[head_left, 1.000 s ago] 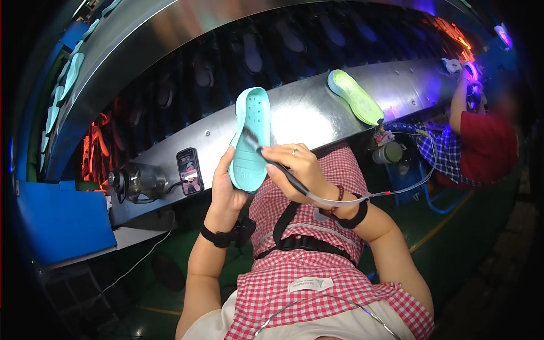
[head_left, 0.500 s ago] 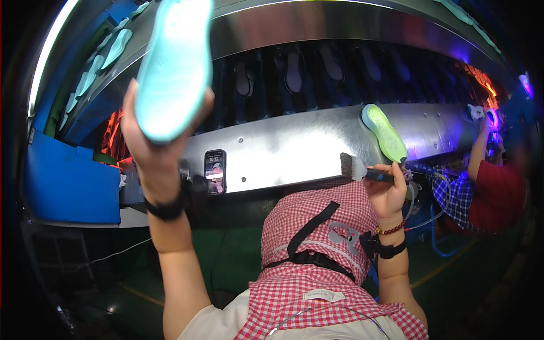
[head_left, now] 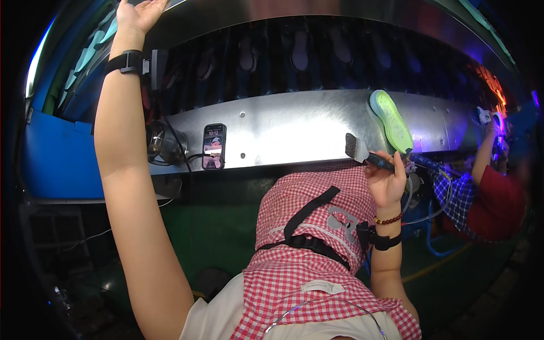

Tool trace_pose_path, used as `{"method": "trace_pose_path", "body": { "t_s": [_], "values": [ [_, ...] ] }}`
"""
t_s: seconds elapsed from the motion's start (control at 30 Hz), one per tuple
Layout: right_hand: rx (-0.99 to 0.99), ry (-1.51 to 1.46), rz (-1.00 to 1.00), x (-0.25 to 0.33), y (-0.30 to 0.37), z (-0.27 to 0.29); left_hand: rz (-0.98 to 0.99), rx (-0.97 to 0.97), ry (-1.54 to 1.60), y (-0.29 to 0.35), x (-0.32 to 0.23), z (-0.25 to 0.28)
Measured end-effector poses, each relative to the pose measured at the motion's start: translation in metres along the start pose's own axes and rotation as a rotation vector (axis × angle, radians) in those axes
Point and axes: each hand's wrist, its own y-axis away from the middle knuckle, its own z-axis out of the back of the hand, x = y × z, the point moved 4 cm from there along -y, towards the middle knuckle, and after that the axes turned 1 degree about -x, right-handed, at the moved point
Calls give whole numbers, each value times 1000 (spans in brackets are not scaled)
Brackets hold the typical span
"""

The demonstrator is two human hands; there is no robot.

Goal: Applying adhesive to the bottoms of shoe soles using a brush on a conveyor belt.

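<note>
Far out at the upper left, my left hand [head_left: 140, 16] reaches up to the picture's top edge, palm showing. Its fingertips are cut off there, so whether it holds anything is hidden. My right hand [head_left: 388, 181] is closed round the dark handle of a flat brush [head_left: 360, 151], bristles pointing left. Just beyond that hand, a yellow-green shoe sole [head_left: 392, 120] with a pale blue rim lies on the metal ledge [head_left: 289, 133], its near end close to my fingers.
A phone [head_left: 213, 147] with a lit screen lies on the ledge. Beyond it, a dark conveyor [head_left: 272, 56] carries several soles. More pale soles [head_left: 85, 59] line the far-left shelf. A person in a red top [head_left: 487, 204] works at the right, near an orange glow.
My left hand has moved up and away to the top edge; the pale turquoise sole it held is out of sight. My right hand keeps the brush, nearly in place.
</note>
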Motion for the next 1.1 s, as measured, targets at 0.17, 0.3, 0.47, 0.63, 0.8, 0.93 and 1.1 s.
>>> {"method": "trace_pose_path", "body": {
  "t_s": [0.17, 0.3, 0.47, 0.63, 0.8, 0.93, 1.1],
  "values": [
    [-18, 0, 43, 7, 0, 15, -108, -171, -428, 41, 18, -56],
    [-44, -13, 45, 5, -5, 24, -155, 25, -654, 26, 25, -101],
    [-20, 36, 121, 13, -8, 34, -512, 608, -1074, 47, 82, -218],
    [63, -9, 115, 11, -18, 46, -457, 363, -1991, -40, 93, -258],
    [14, -17, 141, 24, -21, 77, -525, 519, -2148, -31, 160, -310],
    [8, -27, 129, 23, -25, 87, -626, 553, -2229, -61, 199, -316],
    [27, -77, 45, 14, -23, 103, -555, 416, -2424, -80, 232, -327]
  ]
}}
